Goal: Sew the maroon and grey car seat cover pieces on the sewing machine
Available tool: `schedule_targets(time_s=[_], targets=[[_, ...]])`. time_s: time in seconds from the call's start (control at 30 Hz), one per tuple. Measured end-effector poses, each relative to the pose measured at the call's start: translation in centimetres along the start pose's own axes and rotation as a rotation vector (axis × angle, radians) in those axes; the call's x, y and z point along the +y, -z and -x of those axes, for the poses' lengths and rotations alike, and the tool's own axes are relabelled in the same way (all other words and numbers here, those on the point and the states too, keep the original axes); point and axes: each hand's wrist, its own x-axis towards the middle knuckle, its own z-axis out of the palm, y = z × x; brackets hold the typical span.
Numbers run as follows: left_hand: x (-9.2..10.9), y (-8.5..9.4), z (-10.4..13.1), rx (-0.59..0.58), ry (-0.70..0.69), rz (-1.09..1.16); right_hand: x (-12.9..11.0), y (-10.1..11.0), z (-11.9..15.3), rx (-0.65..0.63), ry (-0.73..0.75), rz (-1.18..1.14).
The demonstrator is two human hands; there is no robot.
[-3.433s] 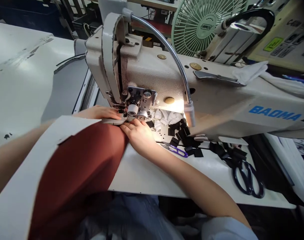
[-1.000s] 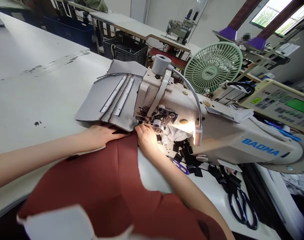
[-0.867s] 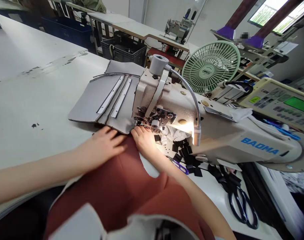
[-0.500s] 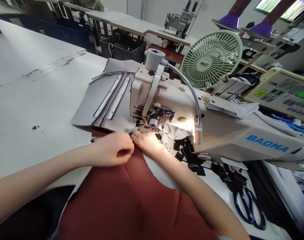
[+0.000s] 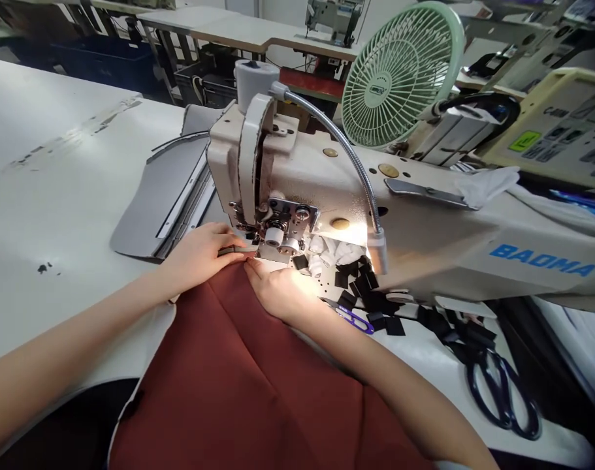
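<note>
With your L hand (image 5: 202,256) you're pinching the folded, grey-backed edge of the red-brown fabric (image 5: 228,372) b/w thumb & fingers, just in front of the sewing machine's (image 5: 321,179) needle area. Your R hand (image 5: 277,290) is touching the same edge, fingers held close together – can't tell if its thumb is gripping underneath. The fabric is hanging from there toward you, b/w your forearms.

Blue caps on the machine arm are reading "BAOMA" (image 5: 542,260). The green fan (image 5: 379,91) is carrying a hub label, too small to read for sure; the control box's (image 5: 562,130) small print is blurring too, w/ a yellow-green sticker (image 5: 525,141) showing.

Purple snips (image 5: 345,311), black squares (image 5: 366,287) & dark-handled scissors (image 5: 503,390) are lying on the surface (image 5: 419,356), R side.
</note>
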Motion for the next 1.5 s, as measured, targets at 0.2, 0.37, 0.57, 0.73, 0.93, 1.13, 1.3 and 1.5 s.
schedule_targets(time_s=[0.2, 0.37, 0.57, 0.73, 0.93, 1.13, 1.3, 1.5], targets=[[0.9, -1.1, -0.6, 0.104, -0.184, -0.347, 0.8, -0.1, -0.4, 0.011, -0.017, -0.03], [0.9, -1.9, -0.7, 0.159, -0.188, -0.39, 1.1, -0.5, -0.5, -0.011, -0.014, 0.012], [0.7, -0.3, -1.2, -0.017, -0.282, -0.214, 0.7, -0.8, 0.0, 0.006, 0.008, 0.013], [1.1, -1.3, -0.9, 0.059, -0.271, -0.34, -0.1, -1.7, -0.5, 0.066, -0.046, -0.039], [0.7, -2.5, -0.9, 0.079, -0.302, -0.384, -1.1, -2.1, -1.5, 0.066, -0.126, -0.087], [0.8, -2.6, -1.4, 0.06, -0.31, -0.421, -0.3, -1.8, -2.0, 0.086, -0.111, -0.108], [-0.7, 0.3, 0.9, 0.084, -0.277, -0.468, 0.2, -2.3, -0.4, 0.224, -0.016, -0.098], [-4.3, 6.7, 2.3, 0.216, -0.243, -0.371, -0.8, -1.7, 0.8, 0.18, 0.056, -0.028]])
